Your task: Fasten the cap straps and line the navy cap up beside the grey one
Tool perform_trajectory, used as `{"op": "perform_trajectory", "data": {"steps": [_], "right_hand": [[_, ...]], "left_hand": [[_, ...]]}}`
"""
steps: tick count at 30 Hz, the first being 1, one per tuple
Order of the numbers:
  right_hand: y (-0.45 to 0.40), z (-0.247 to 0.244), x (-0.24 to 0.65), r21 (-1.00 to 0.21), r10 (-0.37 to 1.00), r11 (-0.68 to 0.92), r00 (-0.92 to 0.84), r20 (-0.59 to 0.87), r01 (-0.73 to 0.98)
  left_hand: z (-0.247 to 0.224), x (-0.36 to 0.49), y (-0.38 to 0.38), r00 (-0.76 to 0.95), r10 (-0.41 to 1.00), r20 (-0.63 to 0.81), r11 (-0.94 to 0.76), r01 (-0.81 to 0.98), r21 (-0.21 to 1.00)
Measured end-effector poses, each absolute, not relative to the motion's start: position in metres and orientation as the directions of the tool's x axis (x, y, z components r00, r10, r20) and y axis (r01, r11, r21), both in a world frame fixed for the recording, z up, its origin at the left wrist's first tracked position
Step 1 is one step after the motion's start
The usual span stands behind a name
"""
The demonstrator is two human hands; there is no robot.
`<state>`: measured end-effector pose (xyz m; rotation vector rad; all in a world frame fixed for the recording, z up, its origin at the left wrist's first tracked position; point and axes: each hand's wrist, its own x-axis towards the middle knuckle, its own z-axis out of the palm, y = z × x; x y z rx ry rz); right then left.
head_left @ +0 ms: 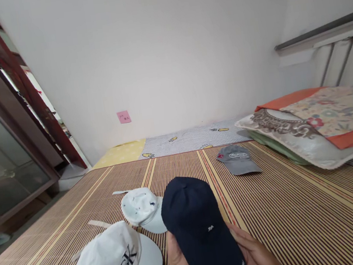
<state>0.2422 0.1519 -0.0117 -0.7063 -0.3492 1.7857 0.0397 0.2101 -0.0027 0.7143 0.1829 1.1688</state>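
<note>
Hands (178,258) (255,251) grip navy cap (193,212), pt-blocking sm wht cap (140,206); CK cap (106,264) L, gry cap (237,160) R.

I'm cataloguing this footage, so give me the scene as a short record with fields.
Left hand: holds one side of the navy cap
Right hand: holds the other side of the navy cap
Left of the navy cap: lettered white cap, with the pale cap beyond it
Farther off, to the right: grey cap
Surface: striped mat
Wall: bears a pink note
Far right: patterned bedding
</note>
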Motion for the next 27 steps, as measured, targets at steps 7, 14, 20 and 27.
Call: {"op": "perform_trajectory", "data": {"steps": [7, 14, 20, 27], "right_hand": [[0.16, -0.034, 0.25, -0.587, 0.949, -0.281, -0.13, -0.287, -0.759], [0.163, -0.051, 0.252, -0.592, 0.952, -0.251, -0.086, -0.292, -0.766], [0.159, -0.037, 0.249, -0.564, 0.943, -0.285, -0.121, -0.311, -0.775], [0.152, -0.021, 0.247, -0.599, 0.946, -0.315, -0.194, -0.258, -0.736]], "left_hand": [[0.0, 0.032, 0.215, 0.334, 0.898, 0.286, 0.23, -0.911, 0.343], [0.013, 0.049, 0.208, 0.177, 0.982, -0.062, 0.187, -0.895, 0.406], [0.01, 0.05, 0.209, 0.236, 0.968, -0.09, 0.252, -0.881, 0.4], [0.013, 0.04, 0.21, 0.181, 0.976, -0.125, 0.217, -0.883, 0.415]]}}
